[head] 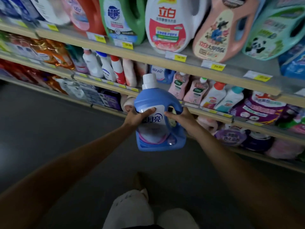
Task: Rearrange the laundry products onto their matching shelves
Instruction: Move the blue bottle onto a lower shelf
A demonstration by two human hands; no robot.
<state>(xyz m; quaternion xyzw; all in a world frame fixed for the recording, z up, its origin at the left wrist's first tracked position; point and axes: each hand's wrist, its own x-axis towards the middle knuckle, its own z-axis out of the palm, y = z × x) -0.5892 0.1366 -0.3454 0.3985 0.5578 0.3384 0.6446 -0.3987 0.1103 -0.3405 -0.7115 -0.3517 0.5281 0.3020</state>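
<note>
A blue detergent jug (153, 98) with a white cap and a white label is upright in the air in front of the shelves. My left hand (137, 117) grips its left side, thumb across the label. My right hand (180, 118) holds its right side at the handle. Behind the jug, on the middle shelf (206, 71), stands a second blue jug (162, 74) of the same brand, partly hidden by the held jug's cap.
The top shelf carries large jugs: green (122, 19), white (171, 23), pink (226, 28), teal (274, 33). Slim pink and white bottles (212, 96) stand right of the jug, white spray bottles (105, 66) to the left. Purple refill bags (257, 108) fill the lower shelves. Grey floor (66, 129) lies below.
</note>
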